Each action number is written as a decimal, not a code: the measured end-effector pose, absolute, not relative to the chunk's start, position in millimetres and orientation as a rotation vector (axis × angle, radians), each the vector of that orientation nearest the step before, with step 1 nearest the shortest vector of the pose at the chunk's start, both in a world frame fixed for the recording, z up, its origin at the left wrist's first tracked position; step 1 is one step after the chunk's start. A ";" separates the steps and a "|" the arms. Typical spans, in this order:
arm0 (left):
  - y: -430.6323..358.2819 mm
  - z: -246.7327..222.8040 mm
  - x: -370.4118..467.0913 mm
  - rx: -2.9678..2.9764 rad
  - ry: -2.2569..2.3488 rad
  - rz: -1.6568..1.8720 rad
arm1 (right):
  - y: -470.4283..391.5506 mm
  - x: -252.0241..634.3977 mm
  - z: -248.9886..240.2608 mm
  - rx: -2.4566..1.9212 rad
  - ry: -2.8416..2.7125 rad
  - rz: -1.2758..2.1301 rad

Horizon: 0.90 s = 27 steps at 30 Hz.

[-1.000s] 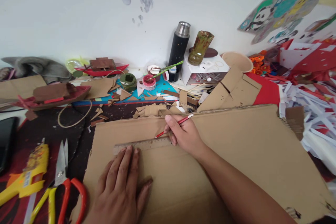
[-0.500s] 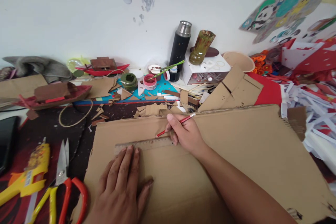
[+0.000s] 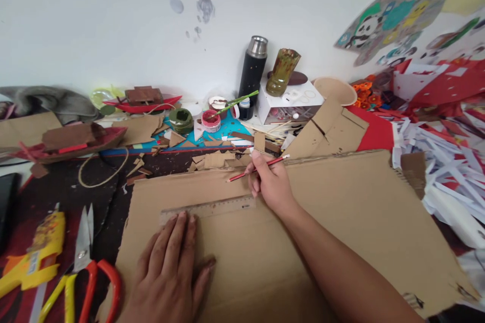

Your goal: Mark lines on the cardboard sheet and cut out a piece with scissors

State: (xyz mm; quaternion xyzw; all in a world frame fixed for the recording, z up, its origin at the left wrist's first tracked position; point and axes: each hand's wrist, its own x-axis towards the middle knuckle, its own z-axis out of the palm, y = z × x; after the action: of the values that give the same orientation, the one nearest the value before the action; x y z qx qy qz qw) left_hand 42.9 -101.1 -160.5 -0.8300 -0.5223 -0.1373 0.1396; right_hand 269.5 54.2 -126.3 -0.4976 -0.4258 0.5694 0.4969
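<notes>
A large brown cardboard sheet (image 3: 348, 212) lies in front of me. On it rests a clear ruler (image 3: 223, 206), running left to right near the sheet's far edge. My left hand (image 3: 170, 262) lies flat with fingers stretched out, the fingertips on the ruler's left part. My right hand (image 3: 271, 179) is closed around a red pencil (image 3: 238, 176), just above the ruler's right end. The pencil's point faces left, over the cardboard strip beyond the ruler. Whether the point touches the cardboard, I cannot tell.
Scissors (image 3: 84, 252) and a yellow glue gun (image 3: 45, 242) lie at the left. Two model boats (image 3: 76, 136), paint pots (image 3: 181, 120), a black flask (image 3: 252, 68) and cardboard scraps (image 3: 215, 159) fill the back. Shredded paper (image 3: 435, 156) is heaped at the right.
My right hand has lifted slightly away from the ruler with the pencil, uncovering the ruler's right end. My left hand stays on the ruler. The whole view has shifted a little.
</notes>
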 end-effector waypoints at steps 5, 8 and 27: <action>-97.7 -153.4 39.0 -2.416 -1.467 -0.325 | 59.8 270.4 -127.3 -1.140 -0.961 1.441; -95.3 -148.0 36.6 -2.425 -1.439 -0.297 | 61.5 270.3 -127.8 -1.131 -0.962 1.454; -101.2 -155.6 82.4 -2.447 -1.343 -0.440 | 64.9 270.9 -127.5 -1.154 -0.955 1.470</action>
State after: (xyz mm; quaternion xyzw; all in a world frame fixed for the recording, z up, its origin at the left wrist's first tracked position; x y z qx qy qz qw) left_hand 82.4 -101.2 -155.6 -0.8551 -0.4695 -0.1539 0.1572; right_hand 270.9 64.9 -127.5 -0.4769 -0.3946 0.6073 0.4981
